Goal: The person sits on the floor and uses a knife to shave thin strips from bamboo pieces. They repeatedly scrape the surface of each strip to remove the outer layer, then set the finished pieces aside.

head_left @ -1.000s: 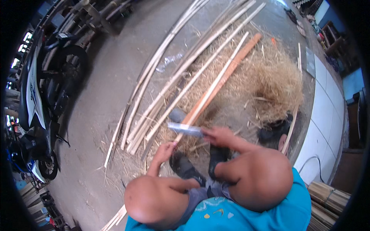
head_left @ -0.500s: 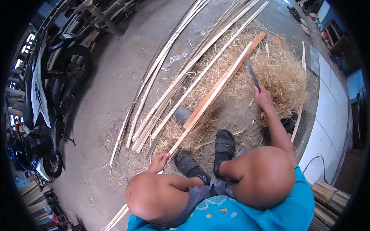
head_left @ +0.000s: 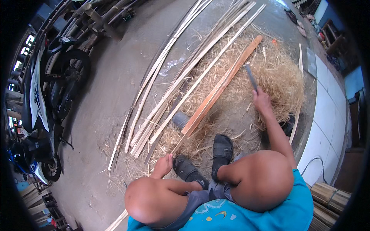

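Note:
Closed around the handle of a long-bladed knife (head_left: pixel 251 77), my right hand (head_left: pixel 263 101) is out over the shavings, right of a reddish-brown board (head_left: pixel 195 122). The blade points away and slightly left, apart from the board. On the near left, beside my sandalled foot, my left hand (head_left: pixel 163 165) grips the near end of a thin bamboo strip (head_left: pixel 178 145). That strip runs up along the board, its narrow or darker side showing. A grey cylindrical block (head_left: pixel 180 120) lies at the board's near end.
Several long pale strips (head_left: pixel 163 106) lie on the concrete floor to the left. A heap of curly shavings (head_left: pixel 279 77) spreads right of the board. Motorcycles (head_left: pixel 42 100) stand far left; white tiles (head_left: pixel 322 115) edge the right. Bundled slats (head_left: pixel 330 198) sit at the lower right.
The strip on the board has turned from its broad pale face to a thinner, darker side. My left hand shifted slightly; the knife stays off the strip.

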`<act>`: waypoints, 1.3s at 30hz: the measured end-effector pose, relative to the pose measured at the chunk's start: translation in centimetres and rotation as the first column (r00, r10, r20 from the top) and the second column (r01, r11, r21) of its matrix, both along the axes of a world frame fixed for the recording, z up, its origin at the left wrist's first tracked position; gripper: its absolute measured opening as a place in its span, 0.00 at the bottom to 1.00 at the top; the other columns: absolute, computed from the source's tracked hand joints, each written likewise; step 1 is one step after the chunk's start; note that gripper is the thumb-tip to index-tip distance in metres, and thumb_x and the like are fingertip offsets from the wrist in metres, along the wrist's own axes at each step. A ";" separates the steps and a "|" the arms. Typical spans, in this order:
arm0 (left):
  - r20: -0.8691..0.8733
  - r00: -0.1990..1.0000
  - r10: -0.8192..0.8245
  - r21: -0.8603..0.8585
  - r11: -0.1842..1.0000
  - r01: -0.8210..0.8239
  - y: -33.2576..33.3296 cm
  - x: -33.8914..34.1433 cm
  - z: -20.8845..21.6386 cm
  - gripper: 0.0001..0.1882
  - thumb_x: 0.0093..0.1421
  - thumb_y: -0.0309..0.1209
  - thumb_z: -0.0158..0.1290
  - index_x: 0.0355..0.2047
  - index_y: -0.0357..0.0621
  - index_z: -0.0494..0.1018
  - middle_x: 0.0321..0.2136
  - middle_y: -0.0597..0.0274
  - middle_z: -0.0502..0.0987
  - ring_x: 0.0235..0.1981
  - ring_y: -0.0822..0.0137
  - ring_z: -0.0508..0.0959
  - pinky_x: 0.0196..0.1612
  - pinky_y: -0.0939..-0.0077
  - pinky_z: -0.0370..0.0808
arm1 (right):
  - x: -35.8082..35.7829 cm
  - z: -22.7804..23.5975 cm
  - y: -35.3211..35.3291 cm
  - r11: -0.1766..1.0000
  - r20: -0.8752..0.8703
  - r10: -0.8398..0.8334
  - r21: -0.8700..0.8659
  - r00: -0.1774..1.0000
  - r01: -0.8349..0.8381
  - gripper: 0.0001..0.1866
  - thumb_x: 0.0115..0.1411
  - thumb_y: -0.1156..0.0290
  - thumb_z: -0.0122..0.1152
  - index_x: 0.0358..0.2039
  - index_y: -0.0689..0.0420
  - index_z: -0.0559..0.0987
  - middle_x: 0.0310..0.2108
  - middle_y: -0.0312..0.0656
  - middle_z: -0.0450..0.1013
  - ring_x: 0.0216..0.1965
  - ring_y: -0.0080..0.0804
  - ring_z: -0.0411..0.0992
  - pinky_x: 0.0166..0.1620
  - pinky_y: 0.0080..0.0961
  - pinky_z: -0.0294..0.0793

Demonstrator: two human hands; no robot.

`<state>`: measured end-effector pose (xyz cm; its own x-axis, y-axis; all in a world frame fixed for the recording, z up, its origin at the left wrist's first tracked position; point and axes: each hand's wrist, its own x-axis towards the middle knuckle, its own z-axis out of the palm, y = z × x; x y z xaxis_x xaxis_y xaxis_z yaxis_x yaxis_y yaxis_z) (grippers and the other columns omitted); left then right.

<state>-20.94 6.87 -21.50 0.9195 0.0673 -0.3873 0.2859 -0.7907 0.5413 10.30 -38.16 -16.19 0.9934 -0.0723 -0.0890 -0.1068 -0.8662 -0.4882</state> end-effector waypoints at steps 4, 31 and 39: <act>-0.110 0.993 0.032 -0.330 0.941 -0.067 -1.1 5.4 0.6 0.26 0.74 0.46 0.39 0.29 0.38 0.76 0.19 0.51 0.76 0.22 0.55 0.76 0.31 0.59 0.73 | -9.3 -3.5 10.0 0.867 -0.090 0.483 0.185 0.871 -0.462 0.18 0.68 0.54 0.53 0.51 0.50 0.80 0.36 0.56 0.78 0.37 0.58 0.78 0.41 0.51 0.77; 0.145 0.989 -0.032 0.148 0.989 0.010 -2.5 4.5 0.9 0.19 0.71 0.45 0.43 0.37 0.41 0.73 0.25 0.41 0.79 0.28 0.37 0.80 0.35 0.45 0.75 | -15.4 -4.8 11.4 0.599 -0.182 0.798 0.131 0.575 -0.790 0.25 0.64 0.51 0.59 0.61 0.39 0.75 0.37 0.53 0.80 0.43 0.55 0.79 0.48 0.46 0.77; -0.014 0.998 0.054 -0.211 0.976 -0.055 2.5 -0.3 -1.2 0.25 0.73 0.48 0.41 0.31 0.40 0.77 0.20 0.48 0.77 0.21 0.51 0.78 0.27 0.57 0.74 | -1.0 1.1 0.4 0.990 -0.014 0.029 0.139 0.999 -0.027 0.19 0.66 0.59 0.55 0.51 0.57 0.78 0.39 0.58 0.79 0.42 0.58 0.78 0.45 0.47 0.77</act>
